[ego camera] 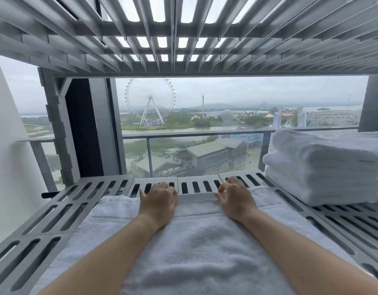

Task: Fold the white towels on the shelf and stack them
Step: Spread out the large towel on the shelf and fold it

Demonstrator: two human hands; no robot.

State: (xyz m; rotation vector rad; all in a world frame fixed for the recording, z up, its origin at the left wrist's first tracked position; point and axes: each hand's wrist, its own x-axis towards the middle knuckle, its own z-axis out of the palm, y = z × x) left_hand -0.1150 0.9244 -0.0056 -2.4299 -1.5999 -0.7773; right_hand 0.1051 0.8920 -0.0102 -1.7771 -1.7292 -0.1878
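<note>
Both hands pinch the far edge of the towel.

Your left hand (158, 198) and right hand (235, 196) look closed on the far hem of the towel (196, 241), though your fingertips are partly hidden. The towel lies flat on the shelf (56, 211), left of the stack (320, 167). It runs long from you toward the window, so the free end is near you.

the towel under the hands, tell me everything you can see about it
The white towel is terry cloth with a woven band near its far edge. It lies spread flat on the grey slatted shelf, running from the person's body out to the far slats, slightly rumpled in the middle. The left hand and right hand pinch its far hem, both forearms resting along it. It lies apart from the folded towel stack to the right.
</note>
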